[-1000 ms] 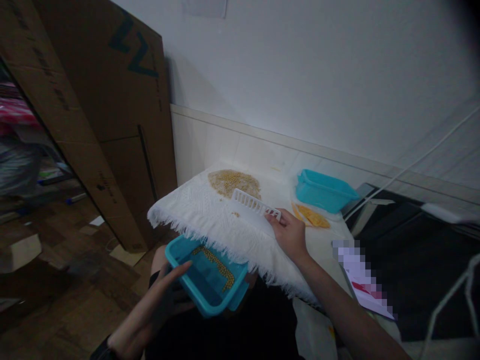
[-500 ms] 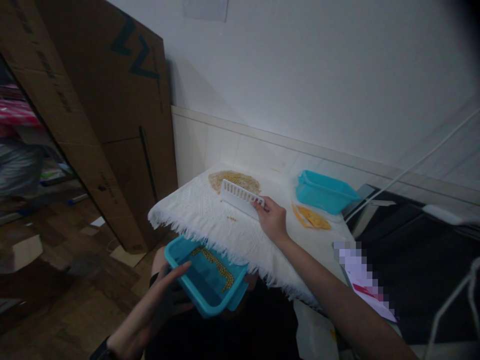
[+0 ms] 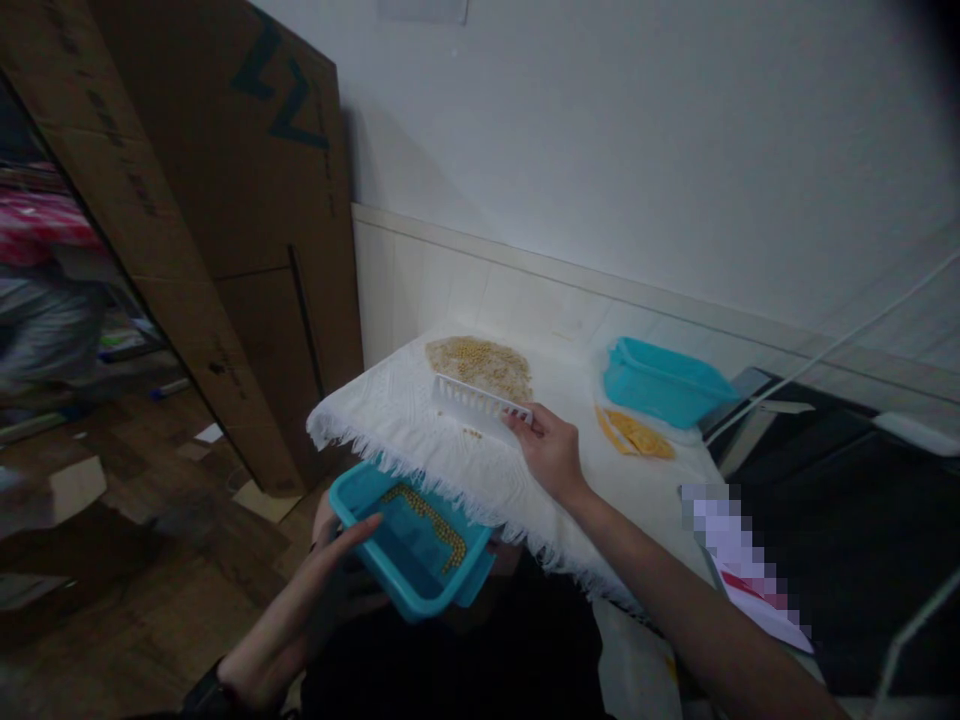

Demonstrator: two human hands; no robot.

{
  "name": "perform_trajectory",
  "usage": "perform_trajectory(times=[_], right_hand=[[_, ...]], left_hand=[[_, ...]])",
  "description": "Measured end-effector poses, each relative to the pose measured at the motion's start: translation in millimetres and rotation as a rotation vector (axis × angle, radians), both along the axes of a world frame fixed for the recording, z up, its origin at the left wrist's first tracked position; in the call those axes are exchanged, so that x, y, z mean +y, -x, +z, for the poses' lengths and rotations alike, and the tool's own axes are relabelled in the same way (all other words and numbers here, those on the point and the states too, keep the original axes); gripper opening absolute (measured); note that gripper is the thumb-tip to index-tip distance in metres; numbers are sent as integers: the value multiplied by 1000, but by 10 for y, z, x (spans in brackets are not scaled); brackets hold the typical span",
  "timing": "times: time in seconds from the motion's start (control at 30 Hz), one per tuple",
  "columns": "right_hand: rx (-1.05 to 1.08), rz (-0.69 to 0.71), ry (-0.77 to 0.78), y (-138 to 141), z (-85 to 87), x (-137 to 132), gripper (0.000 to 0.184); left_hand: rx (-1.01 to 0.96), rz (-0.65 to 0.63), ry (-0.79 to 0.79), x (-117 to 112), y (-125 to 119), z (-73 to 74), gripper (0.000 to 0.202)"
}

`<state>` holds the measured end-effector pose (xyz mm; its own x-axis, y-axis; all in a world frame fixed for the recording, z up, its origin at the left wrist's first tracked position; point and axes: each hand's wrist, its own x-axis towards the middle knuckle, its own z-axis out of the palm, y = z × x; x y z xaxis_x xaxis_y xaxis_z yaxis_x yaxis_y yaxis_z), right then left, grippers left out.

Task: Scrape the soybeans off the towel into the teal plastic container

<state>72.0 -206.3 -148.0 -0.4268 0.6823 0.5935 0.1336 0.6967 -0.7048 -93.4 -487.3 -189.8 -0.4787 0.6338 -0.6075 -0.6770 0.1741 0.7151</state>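
My left hand (image 3: 341, 560) is closed around the near left side of a blue plastic basin (image 3: 409, 597), its thumb over the rim. The basin is tilted below the table's fringed edge, and a band of yellow soybeans (image 3: 431, 515) lies inside. My right hand (image 3: 547, 450) grips one end of a white slotted plastic piece (image 3: 472, 402), which stands on edge on the white cloth (image 3: 390, 410). Just behind that piece lies a spread pile of soybeans (image 3: 480, 360). A few loose beans (image 3: 472, 434) sit in front of it.
A second blue basin (image 3: 667, 385) stands at the back right, near a crumpled yellow packet (image 3: 636, 435). A tall cardboard box (image 3: 225, 220) rises at the left. Against the wall (image 3: 600, 150), a white cable (image 3: 847, 335) runs across the right side, above a black surface (image 3: 885, 560).
The white slotted piece has tilted, its far end lower and nearer the table edge. My right hand still grips it. The camera view has shifted slightly; my left hand keeps hold of the basin.
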Motion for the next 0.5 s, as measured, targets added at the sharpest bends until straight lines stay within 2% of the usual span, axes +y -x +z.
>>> perform_trajectory(times=[0.23,0.5], right_hand=[[0,-25,-8,-37,48,-120,25],[-16,4,0,-46,57,-209,30]], left_hand=[[-40,14,0,20,3,-9,97],[-24,3,-8,10,-14,40,107]])
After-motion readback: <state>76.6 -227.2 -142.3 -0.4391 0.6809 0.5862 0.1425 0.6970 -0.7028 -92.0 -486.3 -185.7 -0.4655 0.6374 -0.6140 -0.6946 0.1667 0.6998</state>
